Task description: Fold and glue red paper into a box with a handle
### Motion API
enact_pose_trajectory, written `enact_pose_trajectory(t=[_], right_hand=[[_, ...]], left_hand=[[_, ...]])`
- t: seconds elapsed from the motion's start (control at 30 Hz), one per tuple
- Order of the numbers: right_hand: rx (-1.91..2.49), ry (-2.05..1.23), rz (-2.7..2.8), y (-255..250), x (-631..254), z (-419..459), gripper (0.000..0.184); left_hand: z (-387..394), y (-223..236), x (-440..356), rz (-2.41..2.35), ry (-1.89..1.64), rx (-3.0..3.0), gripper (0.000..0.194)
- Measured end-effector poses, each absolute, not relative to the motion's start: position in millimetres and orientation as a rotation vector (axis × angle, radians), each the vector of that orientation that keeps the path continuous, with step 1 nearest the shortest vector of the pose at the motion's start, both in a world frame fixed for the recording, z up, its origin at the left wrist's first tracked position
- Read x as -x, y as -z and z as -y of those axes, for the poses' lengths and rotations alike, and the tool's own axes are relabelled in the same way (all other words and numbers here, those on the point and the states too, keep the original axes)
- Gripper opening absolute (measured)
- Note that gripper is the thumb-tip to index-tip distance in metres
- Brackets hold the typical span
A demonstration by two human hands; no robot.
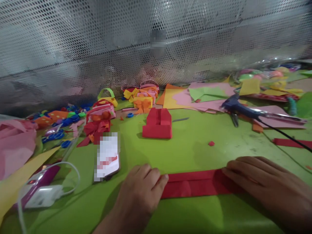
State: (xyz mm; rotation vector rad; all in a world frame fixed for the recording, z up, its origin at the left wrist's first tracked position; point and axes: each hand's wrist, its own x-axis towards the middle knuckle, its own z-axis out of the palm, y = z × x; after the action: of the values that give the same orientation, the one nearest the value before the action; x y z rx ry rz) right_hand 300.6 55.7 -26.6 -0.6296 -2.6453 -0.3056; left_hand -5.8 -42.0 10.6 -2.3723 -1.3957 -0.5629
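A long folded strip of red paper (pixel 195 183) lies on the green table (pixel 190 152) in front of me. My left hand (pixel 141 191) presses on its left end with the fingers curled and held together. My right hand (pixel 265 185) lies flat over its right end, fingers stretched out toward the left. Farther back in the middle sits a folded red paper box (pixel 158 124).
A phone (pixel 107 156) lies left of my hands, a white charger with cable (pixel 44 195) beyond it. Small paper baskets (pixel 142 97) and blue bottle caps (pixel 65 120) crowd the back left. Coloured paper sheets (pixel 202 94) and a blue glue gun (pixel 237 105) lie at the back right. A perforated metal screen (pixel 156 42) closes the back.
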Motion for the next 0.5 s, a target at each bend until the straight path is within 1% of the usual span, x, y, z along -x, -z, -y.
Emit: enact_pose_trajectory(t=[0.1,0.27,0.37,0.5], right_hand=[[0.563,0.402,2.66,35,-312,-62,0.037],[0.408,0.513,2.727,48,-330,-71,0.048],[0.431,0.457,2.744,40,-326,-72,0.048],[0.46,0.311,2.752,27,-319,-72,0.042]], left_hand=[[41,-10,5,1.365,0.548,2.361,0.036],[41,-10,9,1.318,0.491,2.393,0.033],[42,-9,11,1.301,0.473,2.403,0.029],[43,-9,11,1.34,0.52,2.413,0.031]])
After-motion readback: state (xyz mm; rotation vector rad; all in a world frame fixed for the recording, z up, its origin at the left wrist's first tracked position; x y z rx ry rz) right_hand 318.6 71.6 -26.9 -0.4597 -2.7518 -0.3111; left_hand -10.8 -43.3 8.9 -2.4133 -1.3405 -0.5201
